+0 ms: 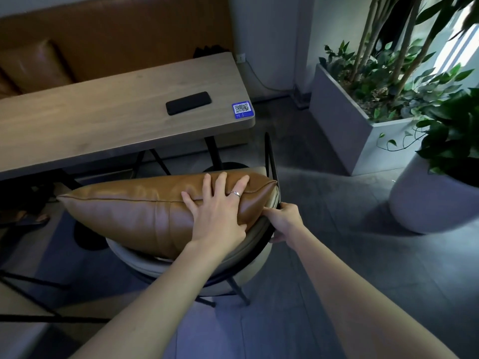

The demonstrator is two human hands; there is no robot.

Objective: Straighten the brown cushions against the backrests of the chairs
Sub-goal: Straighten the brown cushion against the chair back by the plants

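A brown leather cushion (129,213) lies lengthways along the curved grey backrest of a chair (248,244) in the middle of the view. My left hand (217,208), a ring on one finger, rests flat on the cushion's right half with its fingers spread. My right hand (282,218) grips the chair's backrest edge and black frame beside the cushion's right corner. Another brown cushion (36,66) leans against the brown bench back at the far left.
A wooden table (90,125) stands just beyond the chair, with a black phone (188,102) and a blue QR card (242,110) on it. Grey planter box (344,130) and round white pot (435,203) with plants stand at right. Shoes lie under the table at left.
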